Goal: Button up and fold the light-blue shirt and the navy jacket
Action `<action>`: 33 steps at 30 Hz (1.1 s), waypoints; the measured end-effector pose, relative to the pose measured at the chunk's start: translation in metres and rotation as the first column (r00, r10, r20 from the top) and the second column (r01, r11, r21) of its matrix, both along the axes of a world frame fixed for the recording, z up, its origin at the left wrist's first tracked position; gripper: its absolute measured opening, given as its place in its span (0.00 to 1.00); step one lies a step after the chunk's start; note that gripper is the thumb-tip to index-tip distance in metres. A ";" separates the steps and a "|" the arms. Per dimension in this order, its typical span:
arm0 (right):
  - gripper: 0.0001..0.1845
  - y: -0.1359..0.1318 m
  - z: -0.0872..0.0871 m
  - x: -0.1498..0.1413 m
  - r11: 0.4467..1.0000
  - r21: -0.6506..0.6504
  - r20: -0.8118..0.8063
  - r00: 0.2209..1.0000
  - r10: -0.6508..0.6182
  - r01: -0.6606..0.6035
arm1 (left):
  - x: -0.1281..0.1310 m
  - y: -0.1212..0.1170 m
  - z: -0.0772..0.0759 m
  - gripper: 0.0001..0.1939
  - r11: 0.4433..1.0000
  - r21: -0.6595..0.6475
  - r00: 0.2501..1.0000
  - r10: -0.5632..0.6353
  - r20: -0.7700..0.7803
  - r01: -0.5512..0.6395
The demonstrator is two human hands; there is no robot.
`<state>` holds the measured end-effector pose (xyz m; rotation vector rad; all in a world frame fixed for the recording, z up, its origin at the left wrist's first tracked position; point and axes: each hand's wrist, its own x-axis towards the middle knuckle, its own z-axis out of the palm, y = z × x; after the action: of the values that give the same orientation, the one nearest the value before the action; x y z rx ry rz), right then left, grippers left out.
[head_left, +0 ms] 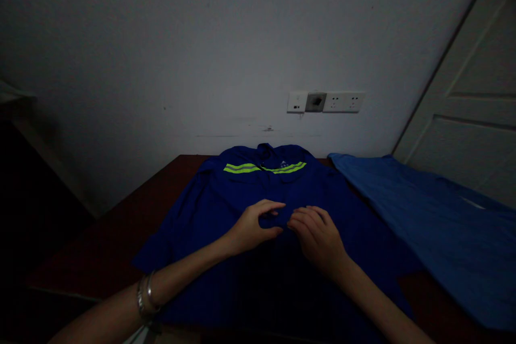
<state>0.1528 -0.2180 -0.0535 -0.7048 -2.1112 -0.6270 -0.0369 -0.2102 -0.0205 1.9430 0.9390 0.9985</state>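
Blue jacket (242, 193) lies stripe-side up on the counter (141, 199), L hand (252, 228) w/ grip spread, R hand (321, 239) w/ fingers curled, can't tell if pinching; step's prob. working its mid-front, next move calls for light fingertip hold.

The shirt (282, 188) lay spread on the table (141, 199), with its collar (264, 148) toward the wall (181, 54) behind. The cloth (435, 226) lay to the right of the shirt. The outlet row (332, 102) was located on the wall, above and right of the collar. The door (475, 107) stood behind the cloth, far right. The left hand (252, 228) and right hand (320, 242) were positioned side by side, before the collar.
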 end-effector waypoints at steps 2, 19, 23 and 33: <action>0.13 0.001 0.002 -0.001 1.000 -0.007 0.017 1.000 0.011 -0.011 | -0.001 0.000 -0.001 0.20 0.987 0.148 0.997 -0.057 -0.060 0.065; 0.09 0.005 -0.004 0.001 0.999 0.030 -0.009 0.999 -0.039 0.039 | 0.004 0.011 -0.009 0.07 0.996 -0.078 0.997 0.026 -0.070 -0.032; 0.10 0.005 -0.003 0.001 0.999 0.009 0.007 0.999 -0.038 0.038 | 0.005 0.012 -0.010 0.07 0.970 -0.236 0.998 0.063 -0.011 -0.064; 0.11 0.003 0.004 -0.001 0.913 -0.385 -0.271 0.962 0.023 -0.131 | 0.004 0.015 -0.007 0.07 0.936 -0.330 0.984 0.156 0.090 -0.119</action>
<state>0.1520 -0.2152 -0.0493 -0.8695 -2.0216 -0.0427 -0.0333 -0.1949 -0.0276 1.5482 1.1094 0.9556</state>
